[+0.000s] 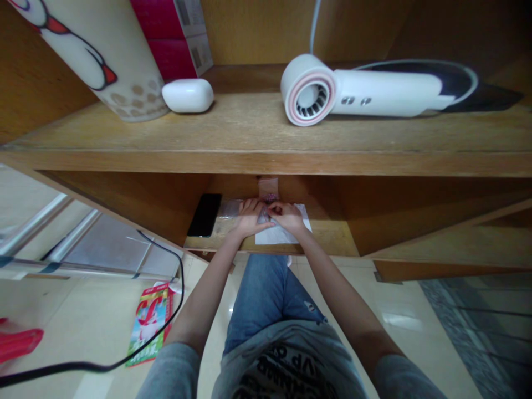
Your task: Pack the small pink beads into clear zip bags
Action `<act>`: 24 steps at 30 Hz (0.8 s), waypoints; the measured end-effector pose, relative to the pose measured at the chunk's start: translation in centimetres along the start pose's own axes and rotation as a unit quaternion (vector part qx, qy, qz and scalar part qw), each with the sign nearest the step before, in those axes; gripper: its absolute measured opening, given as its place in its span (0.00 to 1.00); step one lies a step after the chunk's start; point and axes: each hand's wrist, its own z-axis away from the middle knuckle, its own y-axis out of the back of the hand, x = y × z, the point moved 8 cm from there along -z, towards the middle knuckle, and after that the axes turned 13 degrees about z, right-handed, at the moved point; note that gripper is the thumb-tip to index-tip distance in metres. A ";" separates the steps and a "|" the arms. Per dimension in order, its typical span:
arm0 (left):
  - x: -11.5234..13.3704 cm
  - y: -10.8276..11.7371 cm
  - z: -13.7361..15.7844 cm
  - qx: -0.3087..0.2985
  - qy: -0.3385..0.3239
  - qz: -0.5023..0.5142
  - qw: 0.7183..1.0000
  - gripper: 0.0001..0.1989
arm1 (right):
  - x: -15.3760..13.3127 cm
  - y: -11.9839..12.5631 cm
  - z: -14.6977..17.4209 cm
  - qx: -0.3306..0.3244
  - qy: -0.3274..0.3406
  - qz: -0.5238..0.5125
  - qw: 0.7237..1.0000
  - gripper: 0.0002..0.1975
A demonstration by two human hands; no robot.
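Note:
On the lower shelf, my left hand (250, 219) lies with its fingers stretched out and its thumb pointing right, over clear plastic. My right hand (289, 217) has thumb and finger pinched together close beside it; what they hold, if anything, is too small to make out. Under the right hand lies a white sheet of paper (276, 237). A clear plastic bag (230, 209) sits just left of my left hand. Behind both hands is a small clear bag (269, 186) with tiny pinkish-purple pieces at its lower end.
A black phone (205, 215) lies left of the hands. The upper shelf (249, 133) overhangs them, holding a white hair dryer (374, 93), a white earbud case (188, 95) and a large cup (120, 66). A black cable (182, 277) hangs at the left.

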 end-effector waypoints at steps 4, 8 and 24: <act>0.1 0.1 0.0 -0.007 -0.001 0.000 1.000 0.32 | 0.9 0.3 0.5 0.015 0.003 0.020 1.000 0.09; 0.1 0.1 0.0 -0.007 0.000 0.008 1.000 0.32 | 1.3 0.2 0.8 0.014 0.015 0.047 0.999 0.11; 0.0 -0.1 0.0 -0.005 -0.004 -0.001 1.000 0.33 | 1.2 -0.4 0.7 0.022 0.028 0.041 0.999 0.10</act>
